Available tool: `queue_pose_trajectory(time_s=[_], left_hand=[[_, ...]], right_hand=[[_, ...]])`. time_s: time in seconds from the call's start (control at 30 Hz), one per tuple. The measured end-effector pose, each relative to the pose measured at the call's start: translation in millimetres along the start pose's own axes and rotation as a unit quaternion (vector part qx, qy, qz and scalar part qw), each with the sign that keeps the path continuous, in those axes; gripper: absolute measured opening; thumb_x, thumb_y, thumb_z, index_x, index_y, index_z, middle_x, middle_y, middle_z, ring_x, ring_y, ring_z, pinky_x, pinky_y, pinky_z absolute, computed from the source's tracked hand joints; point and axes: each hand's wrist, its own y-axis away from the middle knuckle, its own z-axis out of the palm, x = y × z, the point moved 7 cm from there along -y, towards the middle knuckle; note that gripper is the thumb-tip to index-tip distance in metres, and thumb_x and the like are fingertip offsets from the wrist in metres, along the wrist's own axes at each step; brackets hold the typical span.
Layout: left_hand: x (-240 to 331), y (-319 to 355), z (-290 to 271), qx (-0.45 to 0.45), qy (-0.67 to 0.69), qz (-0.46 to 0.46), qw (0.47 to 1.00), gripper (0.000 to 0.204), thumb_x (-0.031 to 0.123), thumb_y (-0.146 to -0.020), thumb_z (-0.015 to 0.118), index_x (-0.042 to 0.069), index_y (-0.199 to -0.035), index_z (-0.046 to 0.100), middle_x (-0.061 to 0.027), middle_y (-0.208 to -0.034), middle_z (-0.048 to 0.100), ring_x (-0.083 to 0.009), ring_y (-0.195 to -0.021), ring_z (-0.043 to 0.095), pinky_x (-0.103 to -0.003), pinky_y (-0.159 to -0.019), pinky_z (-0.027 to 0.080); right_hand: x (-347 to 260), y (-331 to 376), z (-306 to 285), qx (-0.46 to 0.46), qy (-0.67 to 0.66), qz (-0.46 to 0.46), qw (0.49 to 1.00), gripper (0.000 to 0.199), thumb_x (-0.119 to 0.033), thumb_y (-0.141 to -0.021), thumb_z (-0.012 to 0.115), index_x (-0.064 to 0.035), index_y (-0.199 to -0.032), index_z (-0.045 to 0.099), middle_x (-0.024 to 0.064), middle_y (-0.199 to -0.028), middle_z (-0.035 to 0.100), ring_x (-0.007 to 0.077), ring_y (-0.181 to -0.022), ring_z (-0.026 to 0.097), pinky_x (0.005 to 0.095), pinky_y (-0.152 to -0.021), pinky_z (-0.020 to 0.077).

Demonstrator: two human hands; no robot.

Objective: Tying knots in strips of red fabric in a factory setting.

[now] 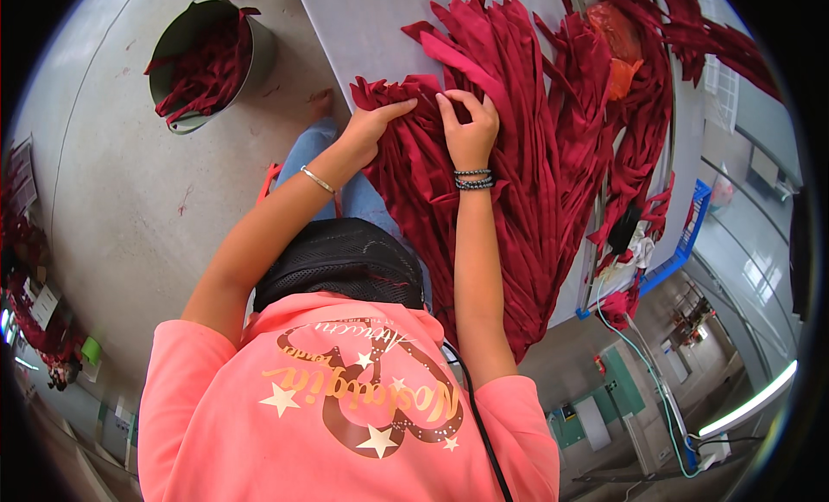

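A thick pile of dark red fabric strips (527, 156) lies spread across a grey table (363, 27). My left hand (370, 126), a thin bracelet on its wrist, grips the pile's bunched left edge with the fingers pointing right. My right hand (471, 129), wearing dark beaded bracelets, rests just beside it with curled fingers pinching a strip near a lighter red band (466, 66). The fingertips of both hands are a few centimetres apart on the same bunch.
A grey bucket (183, 122) holding more red strips stands on the concrete floor at upper left. An orange cloth (620, 66) lies among strips at the table's far side. A blue crate (695, 230) sits at the right edge, a white cable (643, 355) below it.
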Motion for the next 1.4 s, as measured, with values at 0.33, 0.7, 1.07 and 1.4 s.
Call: queue_pose_trajectory(time_s=[0.33, 0.7, 1.07, 1.4], left_hand=[[-3.3, 0.0, -5.6, 0.013, 0.007, -0.007, 1.000, 0.018, 0.003, -0.082, 0.069, 0.005, -0.100, 0.067, -0.0061, -0.097, 0.069, -0.0165, -0.087, 0.067, -0.031, -0.079, 0.053], [-4.1, 2.1, -4.9, 0.017, 0.011, -0.028, 0.999, 0.021, 0.002, -0.082, 0.069, 0.005, -0.102, 0.065, -0.0059, -0.100, 0.069, -0.0160, -0.090, 0.066, -0.031, -0.082, 0.053], [6.5, 3.7, 0.4, 0.003, 0.005, 0.025, 1.000, 0.031, 0.001, -0.080, 0.070, 0.006, -0.110, 0.064, -0.0047, -0.104, 0.068, -0.0148, -0.095, 0.064, -0.030, -0.085, 0.051], [-0.1, 2.3, -1.5, -0.035, -0.025, -0.008, 0.999, 0.024, 0.000, -0.079, 0.070, 0.002, -0.103, 0.066, -0.0062, -0.099, 0.069, -0.0171, -0.091, 0.066, -0.030, -0.081, 0.053]], right_hand=[[4.1, 0.8, 1.5, -0.071, -0.078, 0.006, 0.994, 0.012, -0.017, -0.083, 0.069, -0.0047, -0.082, 0.069, 0.0122, -0.079, 0.064, 0.0326, -0.078, 0.061, 0.0388, -0.071, 0.0480], [-3.2, 4.5, -7.3, 0.027, 0.143, -0.004, 0.989, 0.021, -0.021, -0.074, 0.078, -0.0099, -0.084, 0.063, 0.0126, -0.079, 0.061, 0.0356, -0.076, 0.059, 0.0433, -0.068, 0.0474], [-6.7, 9.5, -4.9, -0.003, -0.004, -0.003, 1.000, 0.012, -0.014, -0.075, 0.077, -0.0059, -0.081, 0.071, 0.0177, -0.086, 0.062, 0.0353, -0.085, 0.060, 0.0399, -0.078, 0.0475], [-6.3, 1.2, 2.8, -0.139, -0.119, 0.006, 0.983, 0.009, -0.012, -0.083, 0.067, -0.0052, -0.087, 0.070, 0.0199, -0.090, 0.063, 0.0357, -0.088, 0.060, 0.0394, -0.081, 0.0476]])
